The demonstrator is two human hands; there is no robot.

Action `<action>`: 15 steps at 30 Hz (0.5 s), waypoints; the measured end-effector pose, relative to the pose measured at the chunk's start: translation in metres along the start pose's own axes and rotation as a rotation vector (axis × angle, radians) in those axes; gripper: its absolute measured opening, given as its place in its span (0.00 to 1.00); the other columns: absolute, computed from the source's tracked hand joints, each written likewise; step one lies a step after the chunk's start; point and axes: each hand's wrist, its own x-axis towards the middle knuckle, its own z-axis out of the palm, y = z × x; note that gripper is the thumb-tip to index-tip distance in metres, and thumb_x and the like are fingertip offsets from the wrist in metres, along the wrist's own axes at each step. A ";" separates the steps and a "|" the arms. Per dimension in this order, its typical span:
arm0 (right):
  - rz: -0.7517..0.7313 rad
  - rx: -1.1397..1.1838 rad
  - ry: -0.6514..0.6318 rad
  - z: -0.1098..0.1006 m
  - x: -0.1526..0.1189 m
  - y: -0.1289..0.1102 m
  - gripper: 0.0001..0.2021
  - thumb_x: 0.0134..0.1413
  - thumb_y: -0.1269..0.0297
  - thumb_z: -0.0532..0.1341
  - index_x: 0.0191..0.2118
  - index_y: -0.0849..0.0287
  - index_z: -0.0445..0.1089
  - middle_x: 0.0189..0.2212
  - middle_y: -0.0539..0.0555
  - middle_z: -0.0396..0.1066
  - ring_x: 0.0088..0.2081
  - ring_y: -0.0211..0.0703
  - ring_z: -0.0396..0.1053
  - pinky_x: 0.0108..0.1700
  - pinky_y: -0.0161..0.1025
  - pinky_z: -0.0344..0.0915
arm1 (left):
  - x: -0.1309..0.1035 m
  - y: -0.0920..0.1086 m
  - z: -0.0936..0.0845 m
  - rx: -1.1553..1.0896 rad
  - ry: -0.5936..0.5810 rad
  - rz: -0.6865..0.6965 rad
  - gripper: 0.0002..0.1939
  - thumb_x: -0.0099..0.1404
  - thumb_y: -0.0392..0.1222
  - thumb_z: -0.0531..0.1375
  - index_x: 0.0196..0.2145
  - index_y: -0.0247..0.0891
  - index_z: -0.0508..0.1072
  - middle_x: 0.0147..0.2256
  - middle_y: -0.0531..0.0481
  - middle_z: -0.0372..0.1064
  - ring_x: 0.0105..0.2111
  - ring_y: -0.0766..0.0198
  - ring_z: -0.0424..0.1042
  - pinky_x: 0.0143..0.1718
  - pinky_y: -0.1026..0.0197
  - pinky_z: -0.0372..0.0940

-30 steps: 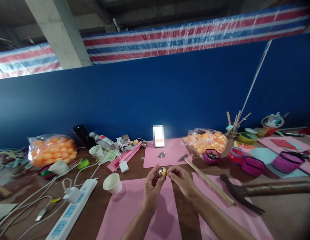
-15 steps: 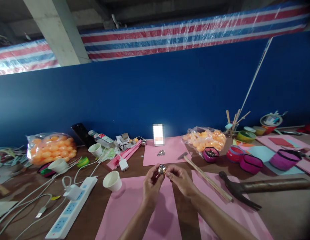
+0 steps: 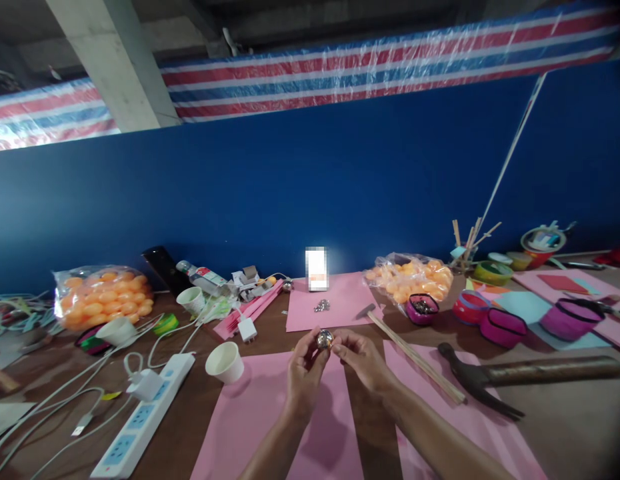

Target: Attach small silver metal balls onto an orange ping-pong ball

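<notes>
A shiny silver ball [image 3: 325,339] is held above the gap between pink sheets, near the table's middle. My left hand [image 3: 306,367] grips it from the left between thumb and fingers. On its right side, the pinched fingertips of my right hand [image 3: 361,359] touch or nearly touch the ball; whatever they hold is too small to make out. Beyond the hands, several small shiny metal pieces [image 3: 321,306] lie on a pink sheet [image 3: 300,320]. A white paper cup [image 3: 225,363] stands left of my hands.
A claw hammer [image 3: 540,370] and wooden sticks [image 3: 415,357] lie to the right. Bags of orange balls [image 3: 110,297] stand at both sides. A power strip [image 3: 145,417] with cables is at left. Purple containers [image 3: 503,327] stand at right, with a small hammer head [image 3: 366,310] nearer the middle.
The silver ball and the fingers around it have shifted very slightly to the right. Both hands keep nearly the same pose.
</notes>
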 end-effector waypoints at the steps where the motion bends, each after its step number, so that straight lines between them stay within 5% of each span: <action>1: 0.001 0.000 -0.002 0.000 0.000 0.000 0.11 0.43 0.58 0.62 0.24 0.61 0.64 0.23 0.47 0.60 0.24 0.32 0.52 0.26 0.32 0.52 | 0.000 0.000 0.000 -0.002 0.001 0.003 0.25 0.53 0.39 0.60 0.50 0.39 0.63 0.46 0.43 0.67 0.45 0.59 0.67 0.48 0.56 0.62; 15: 0.024 -0.010 0.005 0.001 -0.001 -0.005 0.12 0.42 0.57 0.63 0.23 0.61 0.64 0.25 0.49 0.62 0.24 0.32 0.53 0.26 0.32 0.52 | 0.001 -0.003 -0.001 0.021 -0.010 0.021 0.23 0.54 0.39 0.60 0.49 0.39 0.64 0.46 0.44 0.66 0.45 0.60 0.67 0.48 0.57 0.61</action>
